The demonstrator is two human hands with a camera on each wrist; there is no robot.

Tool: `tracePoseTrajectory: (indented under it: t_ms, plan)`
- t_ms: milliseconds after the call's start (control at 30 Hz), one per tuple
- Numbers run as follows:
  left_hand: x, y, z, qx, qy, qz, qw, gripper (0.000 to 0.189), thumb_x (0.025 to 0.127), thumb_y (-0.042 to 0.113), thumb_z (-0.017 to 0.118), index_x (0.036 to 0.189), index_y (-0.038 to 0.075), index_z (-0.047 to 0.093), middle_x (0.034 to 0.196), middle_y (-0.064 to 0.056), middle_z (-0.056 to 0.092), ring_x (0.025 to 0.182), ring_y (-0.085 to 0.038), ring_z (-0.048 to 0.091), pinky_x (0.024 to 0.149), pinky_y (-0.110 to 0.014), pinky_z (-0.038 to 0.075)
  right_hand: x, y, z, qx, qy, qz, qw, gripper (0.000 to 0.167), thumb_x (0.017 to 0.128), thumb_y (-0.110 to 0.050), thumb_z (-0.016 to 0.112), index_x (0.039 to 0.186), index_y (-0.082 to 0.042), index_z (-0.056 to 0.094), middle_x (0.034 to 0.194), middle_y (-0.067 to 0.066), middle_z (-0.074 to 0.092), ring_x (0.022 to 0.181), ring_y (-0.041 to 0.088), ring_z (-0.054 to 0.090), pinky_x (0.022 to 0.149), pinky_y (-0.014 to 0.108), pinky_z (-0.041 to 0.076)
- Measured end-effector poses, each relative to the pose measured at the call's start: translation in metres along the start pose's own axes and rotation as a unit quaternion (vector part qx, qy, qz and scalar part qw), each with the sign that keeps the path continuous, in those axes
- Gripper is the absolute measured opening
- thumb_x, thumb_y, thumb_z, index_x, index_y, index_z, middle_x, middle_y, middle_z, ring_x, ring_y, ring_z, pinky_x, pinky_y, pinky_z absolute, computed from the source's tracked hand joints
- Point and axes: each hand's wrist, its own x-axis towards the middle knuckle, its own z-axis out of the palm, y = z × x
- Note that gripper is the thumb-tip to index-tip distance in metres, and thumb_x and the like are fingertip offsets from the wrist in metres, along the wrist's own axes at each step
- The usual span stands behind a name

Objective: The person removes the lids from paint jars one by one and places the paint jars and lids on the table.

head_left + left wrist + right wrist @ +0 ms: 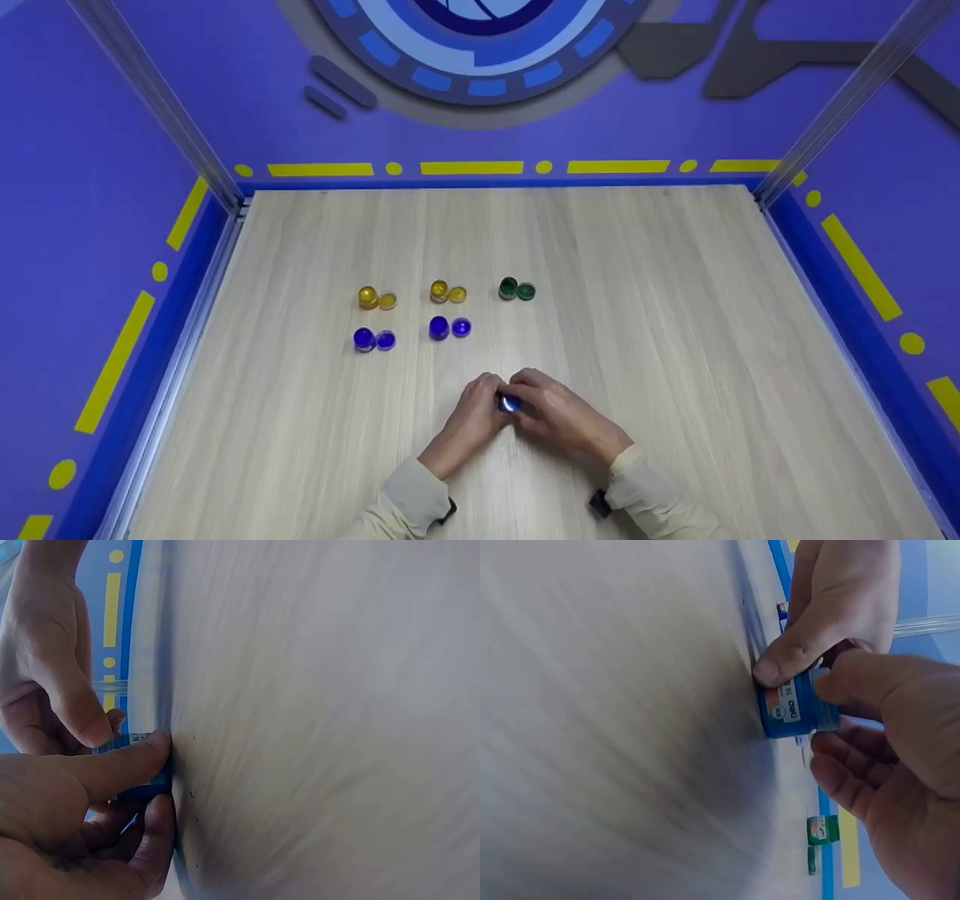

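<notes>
A small blue paint jar [510, 403] with a white printed label stands on the table between both hands, near the front. My left hand [471, 414] grips the jar's body [780, 714] low down, thumb against its side. Around the clear ribbed lid [824, 717] on top, my right hand [561, 414] has its thumb and fingers. The right wrist view shows the label and lid best; in the left wrist view the left thumb covers much of the jar [146, 791].
Farther back stand open paint jars, each with its lid beside it: yellow [367, 297], another yellow [439, 291] and green [508, 288] behind, violet-blue [364, 339] and another violet-blue [439, 328] in front. Blue walls [487, 142] border the wooden table [675, 315].
</notes>
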Motion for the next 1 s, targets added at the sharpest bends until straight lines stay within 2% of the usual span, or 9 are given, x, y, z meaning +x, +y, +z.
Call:
tracePoseTrajectory:
  t_ms: [100, 200, 333, 433, 533, 633, 800, 1000]
  plan:
    - [0.0, -0.001, 0.001, -0.001, 0.001, 0.002, 1.0, 0.031, 0.071, -0.004, 0.085, 0.09, 0.004, 0.062, 0.087, -0.004, 0.062, 0.083, -0.02, 0.06, 0.083, -0.037, 0.05, -0.002, 0.001, 0.001, 0.018, 0.0, 0.01, 0.9998, 0.04, 0.09, -0.007, 0.074, 0.13, -0.008, 0.068, 0.119, 0.002, 0.06, 0.106, 0.013, 0.06, 0.093, 0.032, 0.053]
    - [0.0, 0.0, 0.0, -0.013, -0.005, -0.004, 0.9999, 0.032, 0.072, -0.002, 0.087, 0.092, 0.002, 0.063, 0.089, -0.004, 0.062, 0.084, -0.02, 0.061, 0.081, -0.036, 0.051, -0.007, 0.002, 0.004, 0.067, 0.007, 0.051, 0.9964, 0.042, 0.092, -0.012, 0.075, 0.133, -0.007, 0.064, 0.123, 0.002, 0.06, 0.106, 0.015, 0.061, 0.093, 0.034, 0.053]
    - [-0.001, 0.001, 0.0, -0.026, -0.011, -0.019, 0.9994, 0.032, 0.074, 0.003, 0.09, 0.092, 0.002, 0.063, 0.091, -0.004, 0.063, 0.084, -0.019, 0.06, 0.08, -0.035, 0.051, -0.013, 0.002, 0.007, 0.105, 0.057, 0.108, 0.987, 0.048, 0.092, -0.025, 0.081, 0.13, -0.003, 0.062, 0.119, 0.007, 0.063, 0.098, 0.018, 0.062, 0.085, 0.033, 0.053]
    - [-0.001, 0.001, -0.001, -0.027, -0.012, -0.028, 0.9992, 0.032, 0.075, 0.004, 0.09, 0.093, 0.003, 0.064, 0.091, -0.004, 0.062, 0.086, -0.019, 0.06, 0.081, -0.035, 0.051, -0.015, 0.0, 0.011, 0.105, 0.102, 0.127, 0.9809, 0.052, 0.086, -0.03, 0.085, 0.123, -0.001, 0.063, 0.107, 0.008, 0.064, 0.091, 0.02, 0.06, 0.077, 0.03, 0.052]
    - [0.0, 0.001, -0.001, -0.03, -0.012, -0.033, 0.999, 0.032, 0.074, 0.003, 0.09, 0.093, 0.003, 0.064, 0.092, -0.004, 0.063, 0.086, -0.02, 0.06, 0.082, -0.036, 0.051, -0.016, -0.003, 0.016, 0.105, 0.123, 0.139, 0.977, 0.053, 0.081, -0.033, 0.088, 0.115, -0.002, 0.064, 0.098, 0.007, 0.063, 0.086, 0.019, 0.058, 0.072, 0.028, 0.05]
    - [0.0, 0.0, 0.0, -0.029, -0.013, -0.036, 0.9989, 0.031, 0.073, 0.0, 0.088, 0.093, 0.002, 0.065, 0.09, -0.005, 0.063, 0.086, -0.02, 0.06, 0.082, -0.036, 0.05, -0.014, -0.007, 0.019, 0.109, 0.125, 0.154, 0.9741, 0.052, 0.078, -0.035, 0.09, 0.111, -0.005, 0.064, 0.092, 0.005, 0.062, 0.081, 0.016, 0.056, 0.069, 0.026, 0.048]
    - [0.001, 0.0, 0.0, -0.03, -0.016, -0.037, 0.9987, 0.032, 0.072, -0.003, 0.088, 0.093, 0.001, 0.065, 0.089, -0.004, 0.062, 0.085, -0.019, 0.06, 0.082, -0.035, 0.051, -0.009, -0.013, 0.021, 0.114, 0.119, 0.176, 0.9705, 0.047, 0.078, -0.034, 0.09, 0.107, -0.007, 0.064, 0.092, 0.0, 0.062, 0.082, 0.014, 0.056, 0.07, 0.028, 0.049]
    - [0.0, 0.0, 0.0, -0.035, -0.025, -0.042, 0.9982, 0.029, 0.077, 0.002, 0.088, 0.094, 0.001, 0.064, 0.09, -0.002, 0.06, 0.086, -0.018, 0.058, 0.083, -0.035, 0.05, -0.004, -0.012, 0.017, 0.117, 0.099, 0.18, 0.9718, 0.038, 0.081, -0.022, 0.089, 0.104, -0.004, 0.065, 0.093, 0.003, 0.063, 0.082, 0.014, 0.057, 0.071, 0.027, 0.05]
